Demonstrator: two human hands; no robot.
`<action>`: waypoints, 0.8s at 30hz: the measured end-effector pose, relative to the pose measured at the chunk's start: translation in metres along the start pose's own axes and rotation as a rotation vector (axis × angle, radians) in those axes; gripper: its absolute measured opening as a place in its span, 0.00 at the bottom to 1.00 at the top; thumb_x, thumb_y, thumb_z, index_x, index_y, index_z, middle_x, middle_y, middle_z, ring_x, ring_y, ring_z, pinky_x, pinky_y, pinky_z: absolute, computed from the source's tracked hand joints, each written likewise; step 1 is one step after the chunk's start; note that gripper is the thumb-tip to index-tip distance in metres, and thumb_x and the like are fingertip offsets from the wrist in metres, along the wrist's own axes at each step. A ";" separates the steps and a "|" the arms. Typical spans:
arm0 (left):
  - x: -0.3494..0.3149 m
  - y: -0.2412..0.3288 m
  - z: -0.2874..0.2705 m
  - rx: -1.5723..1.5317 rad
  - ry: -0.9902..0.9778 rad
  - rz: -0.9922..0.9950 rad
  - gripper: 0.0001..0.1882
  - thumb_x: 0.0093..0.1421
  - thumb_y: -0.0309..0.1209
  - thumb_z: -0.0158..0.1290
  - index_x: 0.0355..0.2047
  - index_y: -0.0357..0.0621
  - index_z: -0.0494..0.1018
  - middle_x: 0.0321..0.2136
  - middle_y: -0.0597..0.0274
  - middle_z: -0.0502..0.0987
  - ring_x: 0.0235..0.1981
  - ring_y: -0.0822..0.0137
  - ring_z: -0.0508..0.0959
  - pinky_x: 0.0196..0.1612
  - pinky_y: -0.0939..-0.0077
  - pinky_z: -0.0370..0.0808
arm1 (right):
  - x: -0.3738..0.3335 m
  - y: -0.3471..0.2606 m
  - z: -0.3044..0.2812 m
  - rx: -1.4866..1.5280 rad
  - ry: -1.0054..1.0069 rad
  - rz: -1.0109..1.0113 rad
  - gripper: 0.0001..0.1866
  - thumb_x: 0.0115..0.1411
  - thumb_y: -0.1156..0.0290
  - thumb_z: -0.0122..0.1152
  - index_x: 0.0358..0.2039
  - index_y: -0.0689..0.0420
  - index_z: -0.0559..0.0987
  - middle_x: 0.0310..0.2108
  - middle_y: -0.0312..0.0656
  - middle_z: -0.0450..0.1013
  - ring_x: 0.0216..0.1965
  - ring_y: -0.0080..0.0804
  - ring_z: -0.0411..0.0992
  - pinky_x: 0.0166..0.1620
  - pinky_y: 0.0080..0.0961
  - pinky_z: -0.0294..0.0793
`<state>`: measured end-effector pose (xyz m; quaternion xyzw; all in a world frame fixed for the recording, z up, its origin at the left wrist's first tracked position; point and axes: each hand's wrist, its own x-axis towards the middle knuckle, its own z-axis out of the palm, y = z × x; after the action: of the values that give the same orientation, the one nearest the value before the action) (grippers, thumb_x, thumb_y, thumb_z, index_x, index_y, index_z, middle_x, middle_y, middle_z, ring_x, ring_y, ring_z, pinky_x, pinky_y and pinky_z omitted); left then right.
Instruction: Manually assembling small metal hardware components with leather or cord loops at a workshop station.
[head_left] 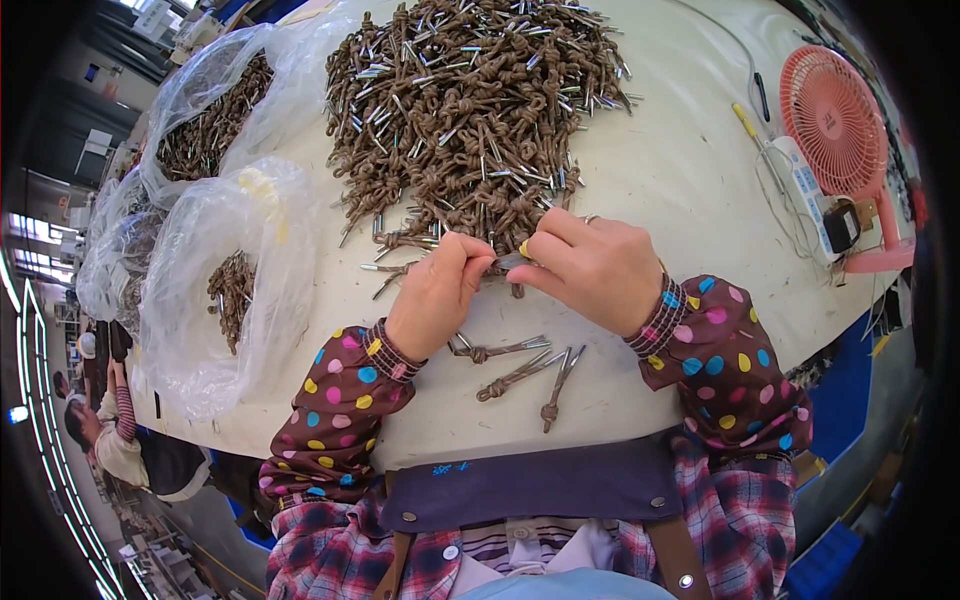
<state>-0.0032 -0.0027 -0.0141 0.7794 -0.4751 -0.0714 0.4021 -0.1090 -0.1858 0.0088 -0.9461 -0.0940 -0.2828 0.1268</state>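
Both hands meet over the near edge of a big pile of knotted brown cords (470, 120) with shiny metal tips. My left hand (432, 297) is closed, thumb and forefinger pinching one end of a knotted cord (508, 264). Facing it, my right hand (598, 272) pinches the same cord from the other side; the fingers hide part of it. Just below the hands lie three loose cords: one knotted cord (478, 353) beside my left wrist, another cord (513, 377) slanting below it, and a third cord (550, 410) nearest me.
Clear plastic bags of cords, a front bag (190, 330) and a rear bag (235, 110), stand at the left. On the right are a pink fan (832, 120), a white power strip (805, 190) with cables, and a yellow pen (745, 122). Other people (110, 425) are far left.
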 end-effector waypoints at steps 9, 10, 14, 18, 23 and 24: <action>-0.002 0.001 0.001 -0.039 0.028 0.062 0.05 0.63 0.25 0.48 0.37 0.39 0.65 0.30 0.54 0.73 0.27 0.56 0.74 0.31 0.71 0.72 | 0.000 0.003 0.000 0.050 0.000 -0.017 0.15 0.46 0.58 0.67 0.24 0.51 0.72 0.26 0.32 0.67 0.18 0.29 0.69 0.21 0.24 0.67; -0.002 0.001 0.001 -0.057 0.039 0.046 0.04 0.63 0.25 0.48 0.37 0.39 0.65 0.30 0.54 0.73 0.27 0.57 0.75 0.31 0.71 0.72 | 0.000 0.004 0.001 0.095 0.022 0.005 0.15 0.46 0.58 0.69 0.26 0.52 0.73 0.26 0.33 0.68 0.18 0.29 0.68 0.21 0.23 0.67; -0.001 0.001 0.003 -0.138 0.087 0.028 0.04 0.63 0.24 0.47 0.37 0.38 0.65 0.32 0.54 0.74 0.27 0.60 0.75 0.31 0.71 0.72 | 0.001 0.014 0.005 0.418 0.127 0.217 0.14 0.47 0.63 0.71 0.30 0.55 0.75 0.26 0.33 0.71 0.18 0.22 0.68 0.21 0.18 0.65; 0.002 -0.001 0.002 -0.082 0.135 0.190 0.04 0.63 0.23 0.47 0.38 0.38 0.65 0.34 0.54 0.75 0.30 0.60 0.76 0.34 0.72 0.74 | 0.003 0.010 0.003 0.865 -0.253 0.618 0.14 0.50 0.70 0.69 0.34 0.61 0.76 0.24 0.33 0.72 0.24 0.13 0.69 0.27 0.12 0.68; 0.007 -0.008 -0.011 -0.075 0.159 0.073 0.06 0.62 0.23 0.48 0.40 0.39 0.67 0.35 0.55 0.76 0.34 0.59 0.77 0.38 0.72 0.74 | 0.004 0.006 -0.003 0.793 -0.220 0.568 0.14 0.49 0.72 0.69 0.34 0.62 0.76 0.24 0.34 0.73 0.26 0.14 0.71 0.30 0.14 0.70; 0.008 -0.007 -0.016 -0.033 0.133 0.058 0.08 0.62 0.22 0.48 0.41 0.38 0.67 0.36 0.55 0.76 0.36 0.62 0.77 0.40 0.74 0.74 | 0.003 0.007 -0.003 0.759 -0.214 0.554 0.13 0.49 0.72 0.69 0.34 0.62 0.76 0.23 0.34 0.73 0.26 0.14 0.71 0.30 0.14 0.70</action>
<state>0.0142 0.0011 -0.0065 0.7616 -0.4685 -0.0155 0.4475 -0.1065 -0.1929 0.0115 -0.8462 0.0524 -0.0850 0.5235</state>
